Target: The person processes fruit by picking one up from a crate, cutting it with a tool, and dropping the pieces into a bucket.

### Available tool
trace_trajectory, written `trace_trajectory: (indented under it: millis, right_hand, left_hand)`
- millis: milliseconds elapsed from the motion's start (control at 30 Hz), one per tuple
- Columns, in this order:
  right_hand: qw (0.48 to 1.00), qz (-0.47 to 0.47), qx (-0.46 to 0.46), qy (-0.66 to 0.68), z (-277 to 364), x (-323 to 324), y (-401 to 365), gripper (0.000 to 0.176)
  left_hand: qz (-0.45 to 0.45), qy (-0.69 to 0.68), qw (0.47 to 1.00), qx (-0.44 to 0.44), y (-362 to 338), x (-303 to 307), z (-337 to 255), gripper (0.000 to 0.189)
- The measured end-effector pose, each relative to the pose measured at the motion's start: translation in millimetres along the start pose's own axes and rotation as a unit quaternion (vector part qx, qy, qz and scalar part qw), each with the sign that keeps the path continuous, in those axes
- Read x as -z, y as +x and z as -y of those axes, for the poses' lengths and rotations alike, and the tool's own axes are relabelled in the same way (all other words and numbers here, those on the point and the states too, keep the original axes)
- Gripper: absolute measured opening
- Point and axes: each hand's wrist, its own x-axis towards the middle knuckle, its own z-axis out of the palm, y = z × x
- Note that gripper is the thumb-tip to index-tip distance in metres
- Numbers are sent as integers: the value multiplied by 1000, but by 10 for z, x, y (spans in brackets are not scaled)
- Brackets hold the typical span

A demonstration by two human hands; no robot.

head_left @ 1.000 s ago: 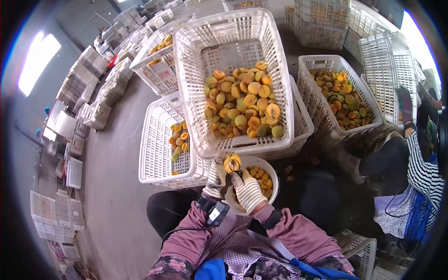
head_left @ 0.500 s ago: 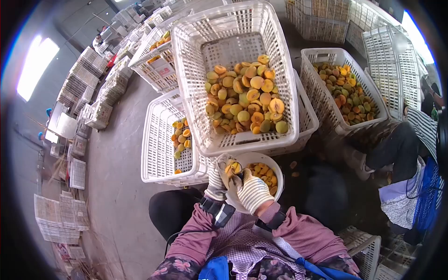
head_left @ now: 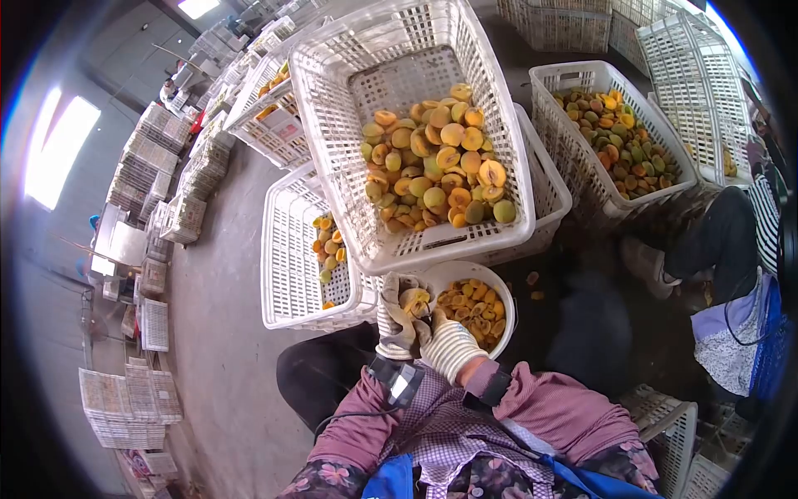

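Note:
My left hand (head_left: 394, 320), in a striped glove with a soiled palm, is closed around a yellow-orange fruit half (head_left: 414, 301). Beside it, my right hand (head_left: 449, 343), in a similar glove, is closed with its fingertips at the fruit; a small dark thing shows there, too small to name. Both hands are over the near left rim of a white bucket (head_left: 508, 320) that holds fruit pieces (head_left: 474, 309). Just beyond, a large white crate (head_left: 332, 179) is tilted toward me, with many halved fruits (head_left: 432, 166) inside.
A lower white crate (head_left: 283, 274) with a few fruits is at the left. Another fruit-filled crate (head_left: 565, 137) stands at the right, near a seated co-worker's leg (head_left: 715, 233). Stacked crates (head_left: 133, 391) line the far left. Fruit bits (head_left: 536, 295) lie on the floor.
The view has shifted slightly. More of the bucket's contents show beside my right hand. Both hands remain together at the fruit half, whose cut face is turned a little differently.

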Motion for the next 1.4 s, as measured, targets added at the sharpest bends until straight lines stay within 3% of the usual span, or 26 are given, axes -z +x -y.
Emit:
trace_trajectory:
  millis: [67, 267, 333, 367, 400, 467, 500, 533, 567, 600, 733, 800, 833, 867, 900, 933, 1000, 1067, 1100, 1133, 1167, 1200, 1267, 1300, 1333, 1400]
  right_hand:
    - [1000, 6, 10, 24, -79, -91, 36, 47]
    - [999, 39, 13, 13, -14, -18, 39, 48]
    - [977, 150, -19, 148, -76, -97, 96, 49]
    - [978, 133, 54, 152, -8, -32, -1, 49]
    - [975, 180, -7, 128, 23, -20, -50, 48]
    - [944, 155, -50, 286, -86, -237, -18, 38]
    - [915, 163, -99, 355, -45, -218, -95, 37]
    - [880, 164, -145, 421, 10, -155, -170, 37]
    - [846, 142, -204, 473, 39, -147, -247, 37]
    - [802, 150, -261, 517, 48, -82, -297, 38]
    - [756, 47, -286, 587, 24, -3, -191, 37]
    - [740, 7, -269, 616, 36, 76, -100, 37]
    - [721, -22, -253, 644, 20, 83, -52, 37]
    - [700, -51, -237, 672, 8, 107, -8, 38]
    - [694, -62, -218, 684, 11, 168, 2, 38]
    - [693, -64, -215, 685, 9, 201, 31, 38]
    - [685, -89, -214, 691, 37, 255, 64, 37]
    - [684, -75, -205, 696, 49, 278, 53, 35]
    - [705, -84, -182, 680, 19, 243, 69, 33]
    - [724, -92, -159, 664, -39, 176, 108, 32]
    - [801, -192, -1, 566, -641, -493, 534, 31]
    - [801, -188, -3, 568, -645, -515, 532, 31]
    - [795, -167, 2, 584, -637, -507, 538, 30]
    - [794, -187, 13, 578, -622, -508, 527, 29]
    - [796, -189, 13, 575, -606, -502, 505, 29]
    - [785, -190, -56, 586, -378, -269, 372, 29]
  left_hand:
    - [31, 7, 999, -12, -43, 13, -9, 32]
    - [-19, 58, 996, -59, 23, 89, -57, 32]
    - [231, 233, 943, -59, 224, 404, -105, 28]
    - [321, 233, 914, -90, 231, 267, -225, 20]
    - [320, 233, 915, -86, 249, 281, -238, 20]
    - [313, 383, 865, -84, 285, 311, -234, 32]
    - [23, 323, 939, -115, 165, 267, -129, 29]
    - [-134, 705, 674, -175, 283, 527, -120, 30]
    - [-130, 700, 679, -179, 414, 588, -127, 30]
    - [-93, 636, 744, -182, 567, 628, -128, 30]
    - [65, 337, 923, -175, 1266, 441, -180, 35]
    - [125, 94, 983, 95, 1518, -162, 84, 31]
    - [135, 92, 982, 93, 1633, -398, 236, 31]
    - [213, 389, 895, 57, 1732, -604, 397, 36]
    - [266, 646, 715, 11, 1810, -750, 533, 42]
    - [287, 838, 463, -38, 1859, -823, 604, 50]
    - [268, 845, 461, -38, 1930, -812, 592, 49]
    - [296, 758, 578, 56, 2003, -693, 430, 47]
    - [244, 769, 591, -35, 1893, -600, 322, 39]
    - [232, 681, 694, -37, 1858, -382, 219, 30]
    - [134, 388, 911, -32, 2204, 351, 604, 20]
    - [122, 278, 952, -45, 1959, 277, 375, 11]
    - [-14, 239, 970, -48, 1713, 273, 304, 13]
    - [-14, 236, 970, -47, 1659, 253, 273, 13]
    - [28, 340, 938, -66, 1623, 218, 240, 16]
    - [113, 530, 833, -108, 1649, 146, 204, 24]
